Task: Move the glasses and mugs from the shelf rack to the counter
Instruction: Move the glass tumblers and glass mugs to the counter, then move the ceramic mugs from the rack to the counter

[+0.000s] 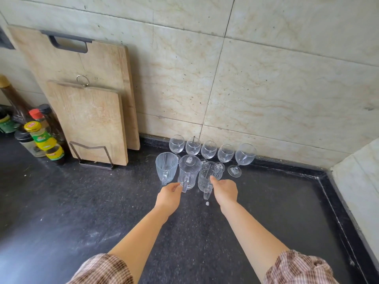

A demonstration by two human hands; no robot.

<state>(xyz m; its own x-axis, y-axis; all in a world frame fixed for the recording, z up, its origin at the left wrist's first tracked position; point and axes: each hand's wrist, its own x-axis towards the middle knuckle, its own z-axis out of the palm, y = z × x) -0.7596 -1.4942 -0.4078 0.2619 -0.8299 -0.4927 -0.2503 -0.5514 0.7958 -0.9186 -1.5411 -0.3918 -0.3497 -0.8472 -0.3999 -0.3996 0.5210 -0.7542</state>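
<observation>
Dark counter (82, 201) holds 5 wine glasses (208, 149) in back row by wall (266, 89), 3 mugs (166, 165) in front. L hand (170, 192) pinches middle mug (189, 171) by handle (185, 186); R hand (225, 191) has thumb on right mug (207, 177), fingers hidden, grip unclear. Seat both flat, release slow, w/o bumping stems behind.

A dark speckled stone counter (82, 201) is seen, bounded by tiled walls at the back and right. Five stemmed wine glasses (208, 149) are set upright in a row close to the back wall. Just in front of them, three clear glass mugs are lined up, handles turned toward the viewer: the left mug (166, 166), the middle mug (188, 171) and the right mug (207, 175). A small white scrap (207, 203) is left near the right mug. Further left, a large cutting board (106, 64) is leaned against the wall, and a small cutting board (88, 119) is held in a wire stand (92, 156). Condiment bottles (41, 138) are clustered at the far left.
</observation>
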